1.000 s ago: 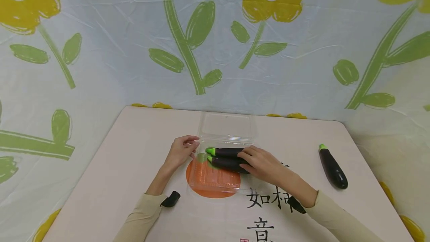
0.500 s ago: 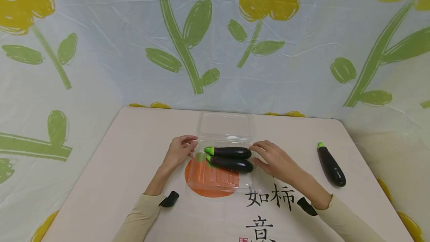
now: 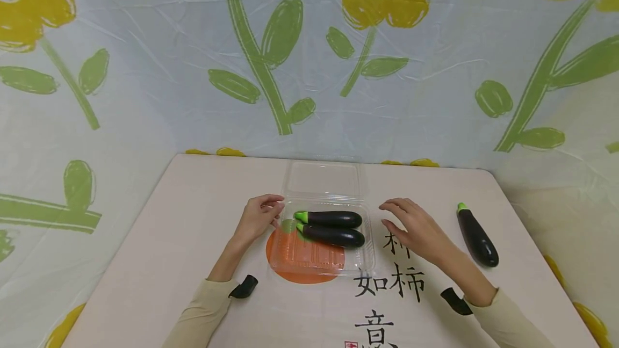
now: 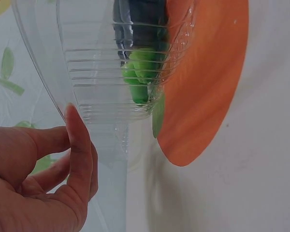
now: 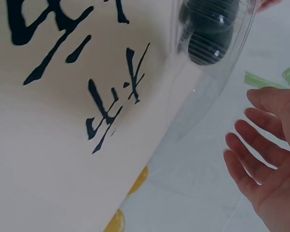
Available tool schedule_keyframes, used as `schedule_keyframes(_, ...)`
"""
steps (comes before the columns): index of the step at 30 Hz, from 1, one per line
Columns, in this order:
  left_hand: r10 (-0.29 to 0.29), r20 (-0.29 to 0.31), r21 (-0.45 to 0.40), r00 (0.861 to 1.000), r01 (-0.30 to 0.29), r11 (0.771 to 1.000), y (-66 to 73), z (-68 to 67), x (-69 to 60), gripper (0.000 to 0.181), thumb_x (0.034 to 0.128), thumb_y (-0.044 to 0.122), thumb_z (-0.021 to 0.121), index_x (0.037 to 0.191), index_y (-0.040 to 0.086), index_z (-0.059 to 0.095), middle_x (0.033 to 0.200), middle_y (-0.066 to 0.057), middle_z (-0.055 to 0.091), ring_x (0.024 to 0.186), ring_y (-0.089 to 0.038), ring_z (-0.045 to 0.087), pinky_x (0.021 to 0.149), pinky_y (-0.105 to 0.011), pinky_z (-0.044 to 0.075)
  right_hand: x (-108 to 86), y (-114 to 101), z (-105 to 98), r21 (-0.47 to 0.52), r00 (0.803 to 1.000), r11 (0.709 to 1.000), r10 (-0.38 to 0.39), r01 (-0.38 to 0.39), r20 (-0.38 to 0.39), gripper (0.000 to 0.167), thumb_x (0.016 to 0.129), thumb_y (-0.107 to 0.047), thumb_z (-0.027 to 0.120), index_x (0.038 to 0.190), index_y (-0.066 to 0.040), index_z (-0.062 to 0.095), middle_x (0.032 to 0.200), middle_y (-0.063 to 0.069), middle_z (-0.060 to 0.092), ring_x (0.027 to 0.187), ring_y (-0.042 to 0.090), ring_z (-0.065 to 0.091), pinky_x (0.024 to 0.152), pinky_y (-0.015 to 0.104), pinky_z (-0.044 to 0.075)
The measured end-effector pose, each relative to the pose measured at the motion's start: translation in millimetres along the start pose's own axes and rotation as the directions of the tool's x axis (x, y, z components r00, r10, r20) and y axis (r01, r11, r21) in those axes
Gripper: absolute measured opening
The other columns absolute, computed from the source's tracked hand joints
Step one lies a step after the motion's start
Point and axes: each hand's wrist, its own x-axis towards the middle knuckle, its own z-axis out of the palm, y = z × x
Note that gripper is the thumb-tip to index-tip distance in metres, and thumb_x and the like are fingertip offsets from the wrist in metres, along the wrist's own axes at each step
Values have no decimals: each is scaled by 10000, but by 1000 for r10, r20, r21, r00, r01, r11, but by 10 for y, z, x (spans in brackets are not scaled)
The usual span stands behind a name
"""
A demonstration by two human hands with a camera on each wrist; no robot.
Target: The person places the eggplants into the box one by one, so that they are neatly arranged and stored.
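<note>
A clear plastic clamshell container lies with its lid folded back on the table. Two dark eggplants with green caps rest side by side inside it, a far eggplant and a near eggplant. At the container's left rim, my left hand pinches the edge between thumb and finger, seen closer as the left hand in the left wrist view. My right hand hovers to the right of the container, its fingers relaxed and apart, holding nothing. The right wrist view shows that hand away from the plastic.
A third eggplant lies near the table's right side. The pale table covering carries an orange circle and black brush characters. A flower-print cloth hangs behind the table and at its sides.
My right hand has let go of the eggplants in the container and drawn away to the right. The left hand has stayed at the container's left rim.
</note>
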Motion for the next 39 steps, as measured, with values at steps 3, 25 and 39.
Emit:
schedule_keyframes(3,-5,3,-1,1000,5,1000,-53,4,34,273,1005,-15,619,1239,-156,625,1023,-328,622,693,-370,662,564,-188,564,-50,44,-24,1,1000,1000,22,-22,-15,377,769,4,860,1110,2,701,1094,133,685,1006,303,659,807,467,598)
schedule_keyframes(25,-4,-17,-4,1000,4,1000,-492,24,255,268,1005,74,664,1242,-53,676,981,-208,653,611,-157,635,659,-417,634,-471,375,-149,-38,974,980,191,-197,-123,370,741,63,844,1082,23,706,1097,171,678,1033,351,637,801,408,488)
schedule_keyframes(39,1,-28,0,1000,-1,1000,-487,30,242,255,998,65,671,1229,-45,681,965,-187,657,613,-164,636,661,-466,629,-725,584,-214,32,929,950,311,-311,-201,351,759,101,806,1089,46,698,1063,197,677,1001,395,622,901,164,388)
